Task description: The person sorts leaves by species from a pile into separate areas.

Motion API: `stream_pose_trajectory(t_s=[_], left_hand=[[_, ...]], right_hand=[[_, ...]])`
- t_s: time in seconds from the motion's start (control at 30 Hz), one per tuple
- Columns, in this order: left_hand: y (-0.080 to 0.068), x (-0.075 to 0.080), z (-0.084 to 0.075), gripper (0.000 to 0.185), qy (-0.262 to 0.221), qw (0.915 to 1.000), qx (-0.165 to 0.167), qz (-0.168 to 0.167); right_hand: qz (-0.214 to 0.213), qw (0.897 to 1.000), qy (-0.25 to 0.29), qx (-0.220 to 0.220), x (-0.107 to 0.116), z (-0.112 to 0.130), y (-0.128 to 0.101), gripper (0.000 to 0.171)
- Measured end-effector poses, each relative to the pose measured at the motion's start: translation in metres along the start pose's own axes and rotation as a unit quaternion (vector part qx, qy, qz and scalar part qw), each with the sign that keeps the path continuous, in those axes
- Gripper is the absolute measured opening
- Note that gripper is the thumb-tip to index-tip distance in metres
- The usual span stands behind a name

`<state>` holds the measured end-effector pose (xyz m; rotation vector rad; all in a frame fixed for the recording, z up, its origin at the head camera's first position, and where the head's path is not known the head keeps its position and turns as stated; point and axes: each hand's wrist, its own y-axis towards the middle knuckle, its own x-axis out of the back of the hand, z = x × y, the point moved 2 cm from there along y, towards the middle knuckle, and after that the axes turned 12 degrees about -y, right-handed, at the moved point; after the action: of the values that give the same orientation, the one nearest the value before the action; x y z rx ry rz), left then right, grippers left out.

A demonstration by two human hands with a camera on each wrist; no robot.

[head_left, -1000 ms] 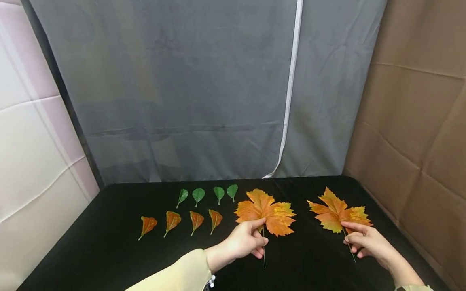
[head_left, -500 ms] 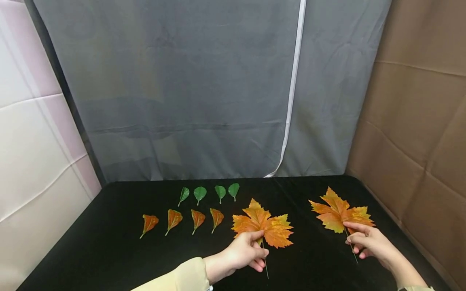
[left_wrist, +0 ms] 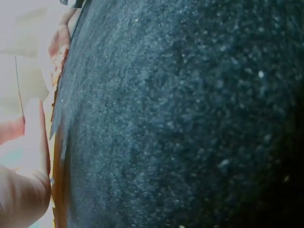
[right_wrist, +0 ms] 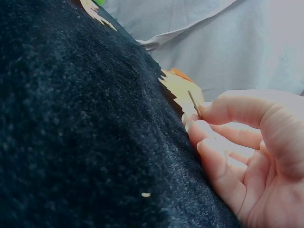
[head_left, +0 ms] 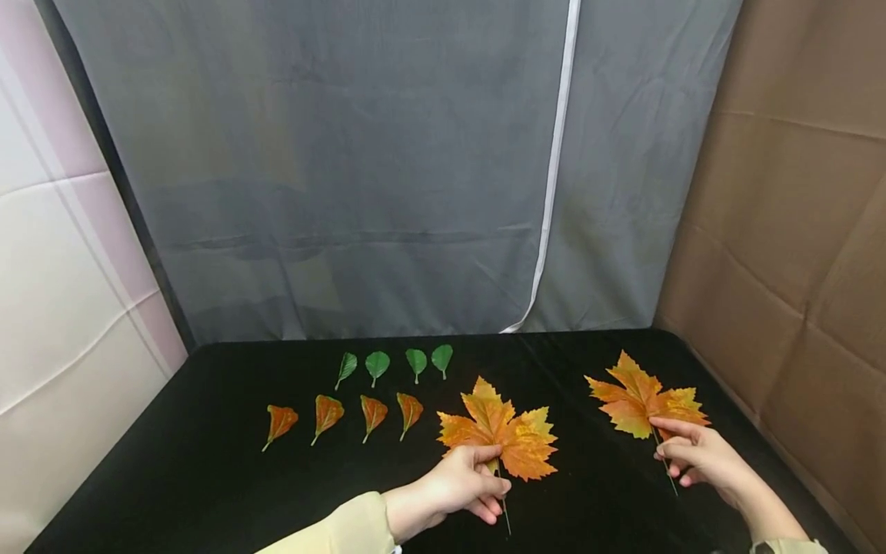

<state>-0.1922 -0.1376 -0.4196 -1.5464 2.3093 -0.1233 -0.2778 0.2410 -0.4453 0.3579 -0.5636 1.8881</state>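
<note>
Two large orange-yellow artificial maple leaves lie apart on the right half of the black cloth. My left hand (head_left: 464, 485) pinches the thin stem of the left maple leaf (head_left: 515, 435), thumb at the leaf's base. The stem's end sticks out below the fingers. My right hand (head_left: 709, 459) holds the stem of the right maple leaf (head_left: 633, 400) between thumb and fingers, index finger at the leaf's base. In the right wrist view a short piece of stem (right_wrist: 194, 103) shows at the fingertips. The left wrist view catches only the leaf's orange edge (left_wrist: 59, 185) beside the left hand.
Left of the maple leaves, several small orange leaves (head_left: 328, 415) form a row. Behind them runs a row of several small green leaves (head_left: 377, 365). A grey curtain (head_left: 360, 169) closes the back of the black-covered table (head_left: 208, 477); brown cloth (head_left: 782, 231) hangs at right.
My left hand has drawn the left maple leaf a little towards me, and it now sits lower in the head view. The right hand and its leaf have stayed nearly still.
</note>
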Motion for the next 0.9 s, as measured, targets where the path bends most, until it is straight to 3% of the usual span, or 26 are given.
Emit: stream_pose_trajectory(t_s=[0.73, 0.9], left_hand=[[-0.0024, 0.008, 0.0054, 0.058, 0.031, 0.9987, 0.041, 0.002], [-0.0014, 0.0081, -0.0003, 0.058, 0.055, 0.9968, 0.053, 0.022]], right_hand=[[-0.001, 1.0, -0.002, -0.002, 0.0014, 0.005, -0.0012, 0.065], [-0.001, 1.0, 0.007, -0.002, 0.0003, 0.0034, -0.0014, 0.065]])
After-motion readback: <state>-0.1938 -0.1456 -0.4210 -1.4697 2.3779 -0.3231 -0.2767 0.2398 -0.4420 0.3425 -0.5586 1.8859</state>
